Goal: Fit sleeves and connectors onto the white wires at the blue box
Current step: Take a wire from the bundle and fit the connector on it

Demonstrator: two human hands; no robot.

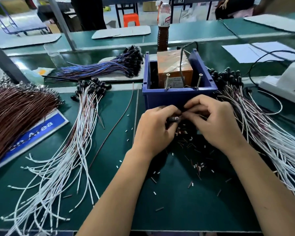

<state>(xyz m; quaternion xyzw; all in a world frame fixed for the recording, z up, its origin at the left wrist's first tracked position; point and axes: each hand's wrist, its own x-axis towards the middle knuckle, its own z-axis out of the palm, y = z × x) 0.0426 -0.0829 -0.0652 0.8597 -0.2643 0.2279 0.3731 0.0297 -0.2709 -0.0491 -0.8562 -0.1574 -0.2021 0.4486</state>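
Observation:
The blue box (pixel 177 97) stands at the middle of the green mat, with an orange block and two screws inside it. Just in front of it my left hand (pixel 153 128) and my right hand (pixel 215 120) meet, fingers curled. My left hand holds a small dark connector (pixel 174 119), and my right fingertips pinch something tiny against it that I cannot make out. White wires with black ends fan out at the left (pixel 71 150) and at the right (pixel 269 133). Loose short sleeves (pixel 197 166) lie scattered under and behind my hands.
A brown wire bundle (pixel 15 113) lies far left over a blue sign (pixel 41 132). Blue-purple wires (pixel 99 68) sit behind the left pile. A bottle (pixel 163 26) stands behind the box. A white device (pixel 286 82) with a black cable is at the right.

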